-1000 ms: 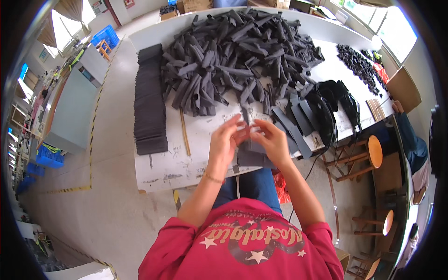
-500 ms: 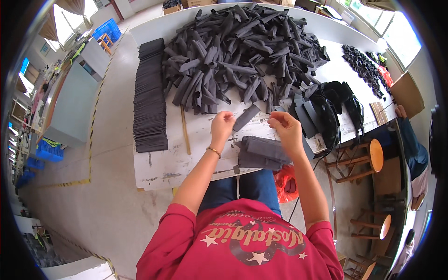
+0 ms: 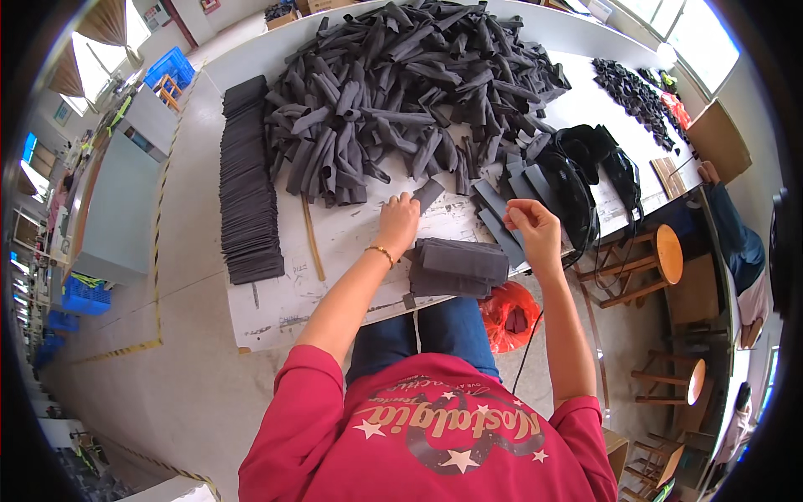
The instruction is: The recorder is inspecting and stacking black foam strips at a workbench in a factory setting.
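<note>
"Rightward, away from the stack of folded charcoal fabric (image 3: 458, 268), the bare right hand (image 3: 538, 237) has shifted since half a second ago."

"Gripping anything?"

"Thumb and fingertips stand close together, near the flat slate-grey strips (image 3: 491, 201); I can't tell whether something thin is between them."

"And the bare left hand (image 3: 399, 224)?"

"Fingers bunched at the near-left end of a small dark-grey fabric rectangle (image 3: 430, 196) on the scuffed white tabletop (image 3: 276, 311). Whether they pinch it, I can't tell."

"How does that piece look?"

"Matte, straight-edged, lying aslant, just short of the heap of curled, tube-like dark fabric pieces (image 3: 418, 84). The stack, layered and slightly uneven, sits nearer the body."
</note>
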Tool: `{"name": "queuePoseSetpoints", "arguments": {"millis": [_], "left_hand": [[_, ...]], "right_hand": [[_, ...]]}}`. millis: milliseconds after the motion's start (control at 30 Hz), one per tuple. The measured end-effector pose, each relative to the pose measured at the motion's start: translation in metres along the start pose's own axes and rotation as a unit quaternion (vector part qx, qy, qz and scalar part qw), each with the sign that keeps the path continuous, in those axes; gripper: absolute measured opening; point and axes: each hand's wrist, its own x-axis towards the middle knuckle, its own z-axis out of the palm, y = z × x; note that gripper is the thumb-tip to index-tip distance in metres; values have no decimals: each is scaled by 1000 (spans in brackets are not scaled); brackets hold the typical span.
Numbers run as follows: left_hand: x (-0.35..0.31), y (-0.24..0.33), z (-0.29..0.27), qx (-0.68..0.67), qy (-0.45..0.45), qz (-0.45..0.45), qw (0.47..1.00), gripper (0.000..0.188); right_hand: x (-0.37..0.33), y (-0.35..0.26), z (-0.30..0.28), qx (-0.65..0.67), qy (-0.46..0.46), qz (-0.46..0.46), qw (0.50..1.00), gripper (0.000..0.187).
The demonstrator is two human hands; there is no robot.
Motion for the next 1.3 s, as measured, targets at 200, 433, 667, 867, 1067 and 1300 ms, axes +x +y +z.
{"name": "queuePoseSetpoints", "arguments": {"millis": [200, 433, 667, 867, 1067, 1300], "left_hand": [[-5, -15, 9, -14, 0, -8, 1000, 16], [3, -20, 10, -145, 16, -142, 979, 40], [4, -17, 14, -106, -26, -161, 981, 44], [8, -23, 10, -126, -11, -215, 968, 34], [14, -41, -34, -489, -39, -99, 866, 33], [-2, 23, -134, -639, -190, 85, 741, 31]], "right_hand": [[-7, -1, 16, -25, -22, -4, 999, 14], [-11, -4, 28, -68, -42, -18, 997, 14], [-18, -16, 39, -75, -56, -17, 995, 14], [-23, -14, 38, -109, -66, -21, 992, 14], [-33, -62, 32, -239, -73, -135, 959, 20], [-46, -90, 45, -476, -187, -235, 826, 37]]}}
